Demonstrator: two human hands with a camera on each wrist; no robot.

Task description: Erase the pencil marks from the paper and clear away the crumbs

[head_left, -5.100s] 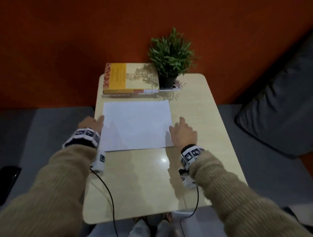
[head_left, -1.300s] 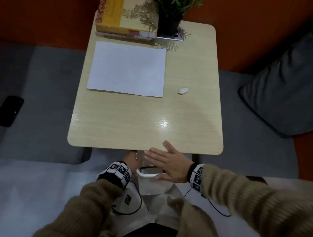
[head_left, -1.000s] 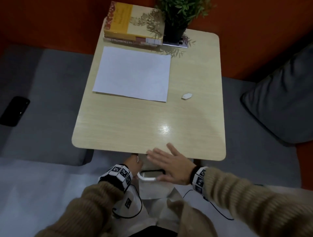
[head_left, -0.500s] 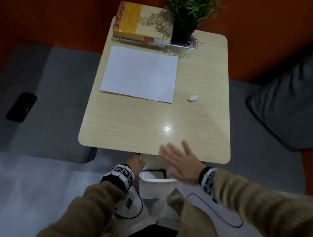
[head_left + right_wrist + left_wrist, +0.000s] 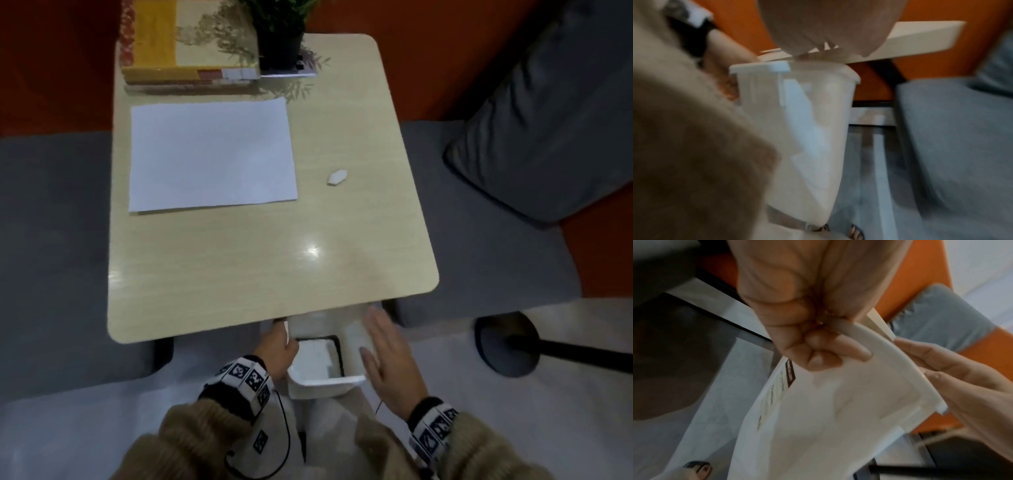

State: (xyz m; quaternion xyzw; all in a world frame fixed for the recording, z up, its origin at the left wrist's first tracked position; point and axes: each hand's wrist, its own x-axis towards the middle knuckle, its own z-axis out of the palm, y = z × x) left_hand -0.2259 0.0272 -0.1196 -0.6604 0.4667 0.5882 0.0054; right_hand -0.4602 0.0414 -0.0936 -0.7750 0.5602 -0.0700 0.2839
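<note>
A blank white sheet of paper [image 5: 212, 154] lies on the far left of the light wooden table [image 5: 267, 260]. A small white eraser [image 5: 337, 177] rests to its right. Below the table's near edge, my left hand [image 5: 277, 349] grips the rim of a white plastic bin [image 5: 318, 363]; the left wrist view shows my fingers [image 5: 818, 352] curled round that rim [image 5: 885, 353]. My right hand [image 5: 387, 356] is flat, its straight fingers over the bin's right side. Crumbs are too small to see.
A yellow book [image 5: 185, 44] and a potted plant [image 5: 279, 31] stand at the table's far edge. Grey seats flank the table, with a grey cushion [image 5: 548, 113] at right. A black round base [image 5: 507, 342] sits on the floor at right.
My right hand slid off the table's near edge down onto the bin's right side. The left hand kept hold of the bin rim. The head view shifted.
</note>
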